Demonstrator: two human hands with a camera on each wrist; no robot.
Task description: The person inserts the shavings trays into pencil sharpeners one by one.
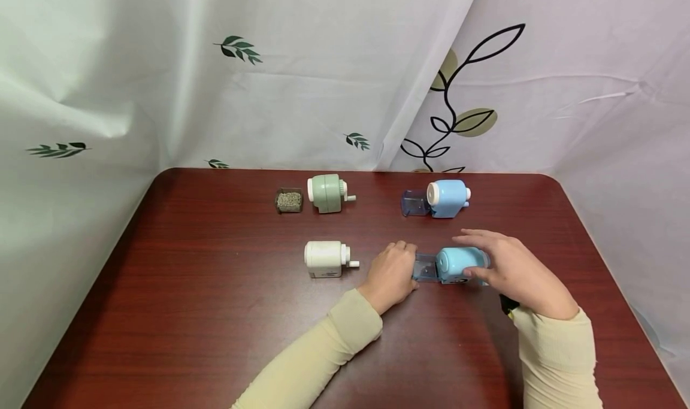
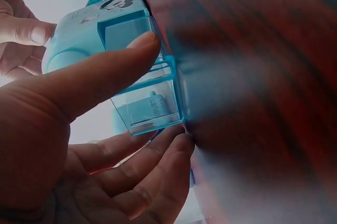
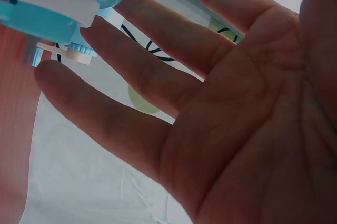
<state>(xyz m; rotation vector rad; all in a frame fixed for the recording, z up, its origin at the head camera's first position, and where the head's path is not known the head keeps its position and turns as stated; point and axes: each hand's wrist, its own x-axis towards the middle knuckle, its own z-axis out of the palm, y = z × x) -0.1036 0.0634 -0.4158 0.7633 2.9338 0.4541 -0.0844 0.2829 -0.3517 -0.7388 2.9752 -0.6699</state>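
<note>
Tabletop (image 1: 215, 313), dark red wood grain, backed by leaf-print curtains (image 1: 162, 67). Far row: shavings box (image 1: 289, 200) just beside green sharpener (image 1: 326, 193); blue sharpener (image 1: 447, 197) with its clear drawer (image 1: 414, 203) pulled out. Nearer: white sharpener (image 1: 326, 258).

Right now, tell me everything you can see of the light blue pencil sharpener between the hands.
The light blue pencil sharpener looks like glossy plastic, with a rounded body, and sits on the dark red table. Its clear blue shavings drawer sticks partly out on the left side and looks empty. A small cartoon print marks one face. The left hand pinches the drawer with thumb and fingers; the right hand steadies the body with straight fingers. The crank end is mostly hidden.
</note>
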